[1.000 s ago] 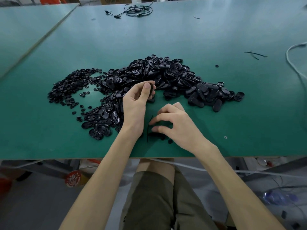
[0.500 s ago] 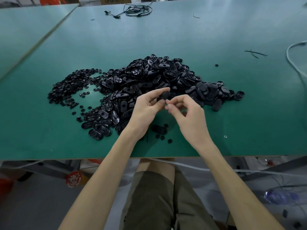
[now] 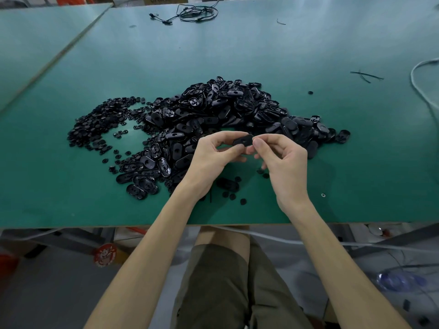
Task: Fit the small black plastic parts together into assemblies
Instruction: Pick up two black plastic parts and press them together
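Your green desk [image 3: 308, 55] carried a coiled black cable [image 3: 198, 19] near its far edge, thin black strips [image 3: 365, 75] toward the far right corner, and a white cord [image 3: 412, 76] curving over its right edge. A second desk [image 3: 35, 39] adjoined its left edge.

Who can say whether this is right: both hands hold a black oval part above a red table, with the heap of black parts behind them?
Wrong in one thing: the table is green, not red, as the head view shows. The rest stands: the left hand and the right hand hold the black oval part above it, with the heap of black parts behind them.
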A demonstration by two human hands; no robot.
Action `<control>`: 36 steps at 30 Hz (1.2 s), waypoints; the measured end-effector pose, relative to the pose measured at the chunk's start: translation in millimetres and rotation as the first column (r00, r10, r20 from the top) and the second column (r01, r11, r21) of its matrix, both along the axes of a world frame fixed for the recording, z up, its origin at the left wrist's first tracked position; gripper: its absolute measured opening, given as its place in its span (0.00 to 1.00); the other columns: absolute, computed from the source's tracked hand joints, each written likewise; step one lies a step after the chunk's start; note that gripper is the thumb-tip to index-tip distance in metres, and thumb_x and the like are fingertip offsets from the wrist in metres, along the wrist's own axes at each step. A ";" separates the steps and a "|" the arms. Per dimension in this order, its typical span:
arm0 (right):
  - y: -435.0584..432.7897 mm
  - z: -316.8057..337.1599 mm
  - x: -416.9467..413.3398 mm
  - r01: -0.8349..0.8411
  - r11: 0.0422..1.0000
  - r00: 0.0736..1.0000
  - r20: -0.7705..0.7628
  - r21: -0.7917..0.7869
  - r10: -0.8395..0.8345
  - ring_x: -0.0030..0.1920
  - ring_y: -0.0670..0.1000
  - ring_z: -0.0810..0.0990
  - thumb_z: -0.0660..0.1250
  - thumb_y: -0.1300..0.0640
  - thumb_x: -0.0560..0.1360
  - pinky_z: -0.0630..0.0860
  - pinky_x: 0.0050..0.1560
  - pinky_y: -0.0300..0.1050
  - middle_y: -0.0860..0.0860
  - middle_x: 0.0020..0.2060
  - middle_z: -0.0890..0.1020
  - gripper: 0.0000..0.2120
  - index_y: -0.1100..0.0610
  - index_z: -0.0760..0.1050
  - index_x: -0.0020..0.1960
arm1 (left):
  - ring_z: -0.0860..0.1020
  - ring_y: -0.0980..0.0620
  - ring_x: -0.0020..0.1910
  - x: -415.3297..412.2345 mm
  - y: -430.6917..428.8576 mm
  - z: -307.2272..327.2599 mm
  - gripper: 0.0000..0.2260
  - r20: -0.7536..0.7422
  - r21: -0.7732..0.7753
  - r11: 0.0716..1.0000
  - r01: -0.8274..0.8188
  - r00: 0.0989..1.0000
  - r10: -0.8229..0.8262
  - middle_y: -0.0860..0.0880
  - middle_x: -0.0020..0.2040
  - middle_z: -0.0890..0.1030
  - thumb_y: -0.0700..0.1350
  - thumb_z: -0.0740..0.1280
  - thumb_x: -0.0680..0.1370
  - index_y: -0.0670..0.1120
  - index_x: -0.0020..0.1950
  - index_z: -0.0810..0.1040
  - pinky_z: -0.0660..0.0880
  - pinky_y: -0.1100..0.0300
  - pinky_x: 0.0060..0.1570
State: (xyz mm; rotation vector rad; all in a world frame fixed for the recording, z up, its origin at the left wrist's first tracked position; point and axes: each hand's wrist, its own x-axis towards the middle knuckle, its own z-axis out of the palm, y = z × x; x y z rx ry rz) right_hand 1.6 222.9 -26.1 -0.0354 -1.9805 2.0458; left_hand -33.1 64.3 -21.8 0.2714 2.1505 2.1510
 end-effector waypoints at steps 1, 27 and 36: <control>0.2 -0.8 -0.5 0.000 1.000 1.000 0.003 0.000 0.000 0.42 0.45 0.85 0.73 0.57 0.80 0.75 0.39 0.35 0.50 0.40 0.88 0.01 0.52 0.83 0.50 | 0.86 0.45 0.53 -0.2 0.0 -0.2 0.12 -0.002 -0.004 1.000 0.004 1.000 -0.004 0.44 0.55 0.87 0.33 0.71 0.80 0.39 0.63 0.83 0.83 0.55 0.54; 1.9 -2.3 -0.7 0.114 0.982 0.993 -0.024 0.152 -0.112 0.45 0.45 0.85 0.76 0.57 0.77 0.81 0.51 0.47 0.43 0.42 0.87 0.04 0.49 0.85 0.49 | 0.85 0.48 0.50 0.4 -0.5 -0.1 0.12 -0.037 0.071 0.990 0.120 0.992 -0.117 0.40 0.50 0.86 0.35 0.69 0.82 0.39 0.65 0.82 0.79 0.58 0.55; 0.8 1.8 2.2 0.168 0.963 0.986 -0.042 0.208 -0.163 0.45 0.46 0.84 0.76 0.58 0.77 0.81 0.53 0.47 0.44 0.42 0.87 0.03 0.51 0.85 0.47 | 0.85 0.46 0.50 0.5 -1.2 -0.8 0.11 -0.051 0.083 0.992 0.099 0.994 -0.095 0.39 0.51 0.87 0.38 0.72 0.80 0.38 0.63 0.83 0.80 0.55 0.56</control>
